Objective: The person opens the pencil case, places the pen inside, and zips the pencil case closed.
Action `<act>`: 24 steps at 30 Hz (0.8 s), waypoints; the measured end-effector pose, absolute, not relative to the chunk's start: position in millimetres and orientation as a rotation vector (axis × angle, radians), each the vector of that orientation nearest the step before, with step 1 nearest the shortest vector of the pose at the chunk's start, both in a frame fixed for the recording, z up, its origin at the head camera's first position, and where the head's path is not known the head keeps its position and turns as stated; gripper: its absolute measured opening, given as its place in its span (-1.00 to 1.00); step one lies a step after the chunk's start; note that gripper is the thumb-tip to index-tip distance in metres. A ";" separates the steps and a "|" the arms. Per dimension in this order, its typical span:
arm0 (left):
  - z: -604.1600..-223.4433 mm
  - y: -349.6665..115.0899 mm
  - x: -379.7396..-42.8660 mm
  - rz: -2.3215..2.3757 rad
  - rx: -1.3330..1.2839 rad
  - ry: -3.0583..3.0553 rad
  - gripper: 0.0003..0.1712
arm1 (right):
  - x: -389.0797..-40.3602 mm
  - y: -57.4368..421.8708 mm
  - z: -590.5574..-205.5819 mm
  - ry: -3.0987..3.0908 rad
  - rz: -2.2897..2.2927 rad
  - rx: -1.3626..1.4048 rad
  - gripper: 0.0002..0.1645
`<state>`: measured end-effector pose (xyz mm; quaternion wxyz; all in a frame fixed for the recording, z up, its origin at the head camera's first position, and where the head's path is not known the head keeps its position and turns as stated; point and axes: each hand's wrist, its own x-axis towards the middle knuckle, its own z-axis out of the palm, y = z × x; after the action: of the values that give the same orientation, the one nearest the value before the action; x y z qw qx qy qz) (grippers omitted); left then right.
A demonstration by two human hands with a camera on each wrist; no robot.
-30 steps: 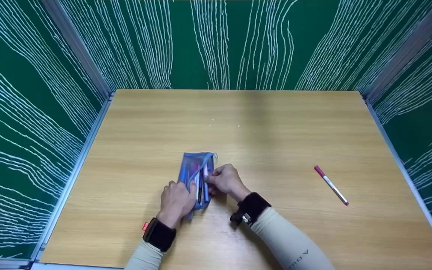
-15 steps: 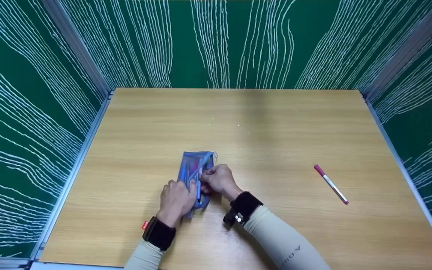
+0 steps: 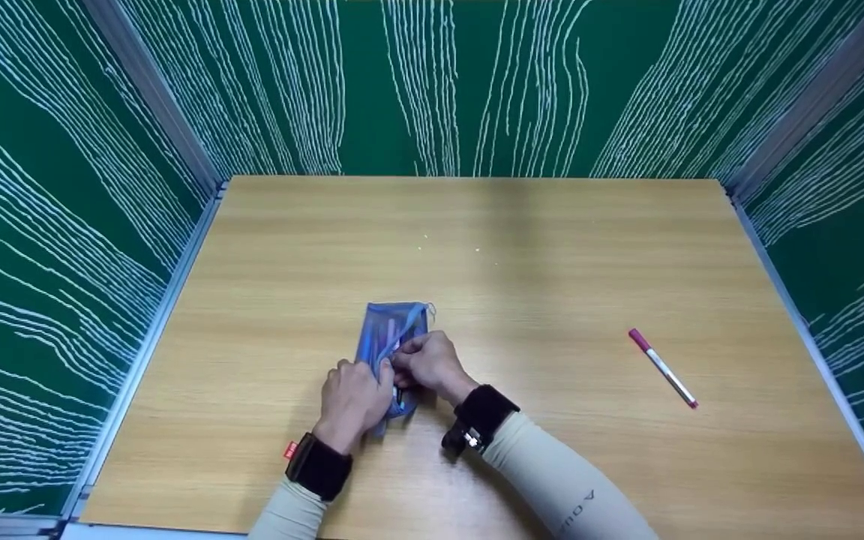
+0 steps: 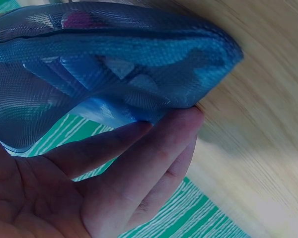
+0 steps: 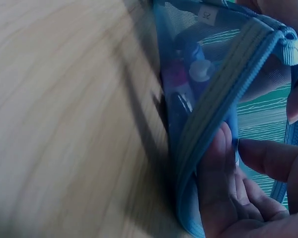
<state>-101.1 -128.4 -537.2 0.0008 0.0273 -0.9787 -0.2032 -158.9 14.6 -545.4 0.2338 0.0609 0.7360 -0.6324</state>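
Observation:
A blue mesh pencil case (image 3: 372, 322) with its zip undone lies on the table, several pens and markers inside. My left hand (image 3: 352, 396) grips its near left side; in the left wrist view the fingers (image 4: 154, 153) lie against the mesh (image 4: 188, 54). At the case's opening, my right hand (image 3: 434, 366) has its fingertips inside. Between thumb and fingers it pinches a blue pen (image 5: 232, 119), mostly hidden by the fingers and the zip edge (image 5: 223, 94). To the right lies a pink-capped marker (image 3: 663, 367) with a white barrel.
The wooden table (image 3: 552, 300) is bounded by green panels (image 3: 477, 90) with white wavy lines and by metal rails (image 3: 154, 322). A few tiny white specks (image 3: 477, 250) dot the tabletop beyond the case.
My right hand has moved left, bringing the blue pen from the case's right side in behind the zip edge. My left hand, the case and the pink-capped marker have stayed in place.

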 end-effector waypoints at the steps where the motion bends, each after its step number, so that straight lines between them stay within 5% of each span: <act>1: -537.3 -128.3 -101.1 -0.640 0.085 -3.070 -0.31 | -159.1 15.1 -546.0 2.019 -1.738 0.161 -0.94; 24: -539.7 -128.0 -101.9 -0.638 0.086 -3.075 -0.30 | -154.9 6.5 -544.5 2.205 -1.682 0.158 -0.91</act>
<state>-101.9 -128.0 -539.7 -0.0002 0.0275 -0.9788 -0.2030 -154.9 6.5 -544.5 0.1811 0.0560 0.7807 -0.5955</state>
